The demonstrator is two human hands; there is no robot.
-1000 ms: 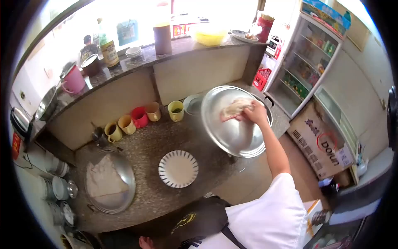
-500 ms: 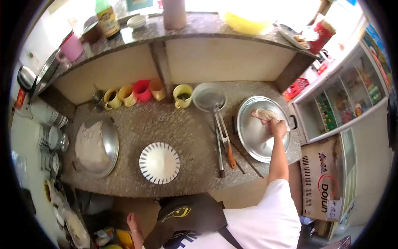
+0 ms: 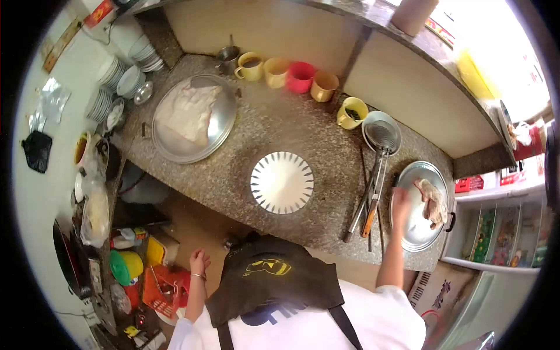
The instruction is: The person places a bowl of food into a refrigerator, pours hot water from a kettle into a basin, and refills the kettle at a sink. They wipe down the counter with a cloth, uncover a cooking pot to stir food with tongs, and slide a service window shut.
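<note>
My right hand (image 3: 400,204) is smeared by motion over the left edge of a round metal lid (image 3: 415,230) at the right end of the counter. On that lid, a little right of the hand, lies a crumpled cloth (image 3: 431,204). My left hand (image 3: 200,262) hangs low in front of the counter, fingers loosely spread and empty. A white plate with dark rim stripes (image 3: 282,182) sits mid-counter. Another metal lid (image 3: 224,116) at the left carries a spread-out cloth (image 3: 189,111).
Several cups, one of them red (image 3: 300,77), stand along the back wall. A strainer (image 3: 382,135) rests on a bowl, its handle beside orange-handled tongs (image 3: 368,221). Stacked bowls (image 3: 131,81) stand at the left. A red basket (image 3: 160,294) is below, and a glass-door fridge (image 3: 501,233) at the right.
My right hand has let go of the crumpled cloth, which now lies on the right lid, and has moved left. The right lid has been set down. The view has swung leftward and down.
</note>
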